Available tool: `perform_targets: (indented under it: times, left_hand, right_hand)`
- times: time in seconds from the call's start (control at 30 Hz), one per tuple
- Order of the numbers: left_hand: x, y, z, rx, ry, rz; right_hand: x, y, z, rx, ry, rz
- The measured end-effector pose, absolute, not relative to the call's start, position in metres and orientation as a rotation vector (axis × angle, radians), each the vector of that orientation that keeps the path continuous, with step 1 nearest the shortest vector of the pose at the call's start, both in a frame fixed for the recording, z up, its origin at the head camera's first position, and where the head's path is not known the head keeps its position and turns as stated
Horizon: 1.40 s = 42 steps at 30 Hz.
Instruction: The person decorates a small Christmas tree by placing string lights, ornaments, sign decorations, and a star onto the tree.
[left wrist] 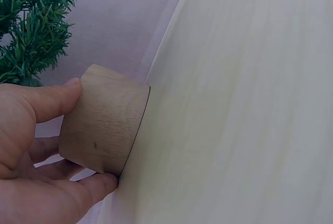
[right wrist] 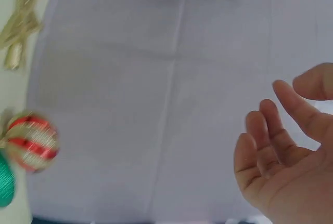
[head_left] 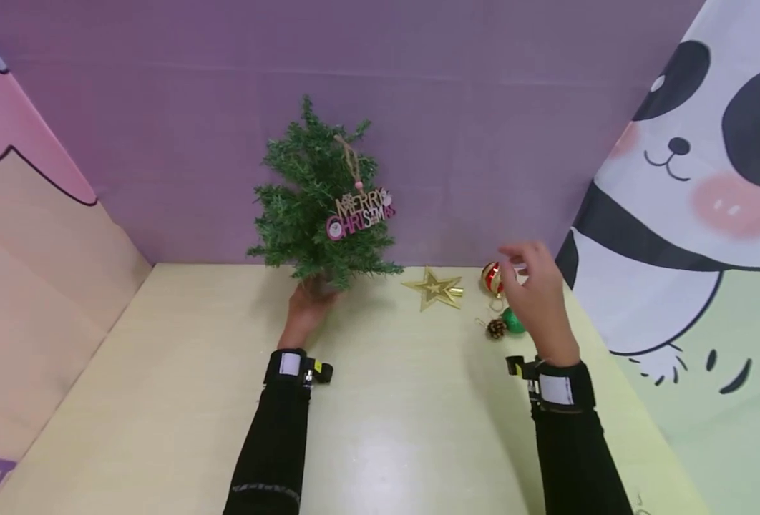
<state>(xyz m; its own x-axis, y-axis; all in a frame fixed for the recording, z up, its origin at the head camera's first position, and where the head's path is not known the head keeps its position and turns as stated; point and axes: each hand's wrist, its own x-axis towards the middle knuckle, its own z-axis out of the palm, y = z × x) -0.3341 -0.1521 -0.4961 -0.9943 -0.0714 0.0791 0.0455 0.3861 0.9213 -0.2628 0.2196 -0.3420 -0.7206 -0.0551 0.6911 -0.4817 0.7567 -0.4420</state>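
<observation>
A small green Christmas tree (head_left: 309,186) stands at the back of the table, left of centre. A "Merry Christmas" sign (head_left: 361,214) hangs on its right side by a twine loop with a pink bead. My left hand (head_left: 308,313) holds the tree's round wooden base (left wrist: 106,120), thumb on its upper edge and fingers around its side. At the right, my right hand (head_left: 537,304) is raised with loosely bent fingers and nothing in them. Near it on the table lie a red and gold striped bauble (right wrist: 32,142), a green bauble (head_left: 512,321) and a pine cone (head_left: 496,329).
A gold star tree topper (head_left: 434,289) lies between the tree and the baubles. Behind the pale table (head_left: 380,400) rises a purple cloth backdrop (head_left: 483,143). Printed cloths flank both sides, the right one with a panda (head_left: 676,243).
</observation>
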Motion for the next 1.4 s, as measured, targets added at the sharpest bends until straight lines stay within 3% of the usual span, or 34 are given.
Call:
perform_targets:
  times: [0.3,0.87,1.27,1.4]
  left_hand:
    - [-0.332,-0.156,-0.502,0.010,-2.595,-1.707]
    - [-0.326,-0.163,-0.500,0.052,-2.614,-1.632]
    - [-0.327,-0.148,-0.487,-0.266,-2.527,-1.114]
    - [-0.312,-0.142,-0.464,-0.231,-2.601,-0.973]
  right_hand:
    - [-0.261,0.264,-0.385,0.171,-2.557,0.695]
    - [-0.283,0.295,-0.428,0.079,-2.894,0.679]
    - [-0.288,0.304,-0.453,0.004,-3.070,0.770]
    - [-0.286,0.308,-0.457,0.006,-3.062,0.781]
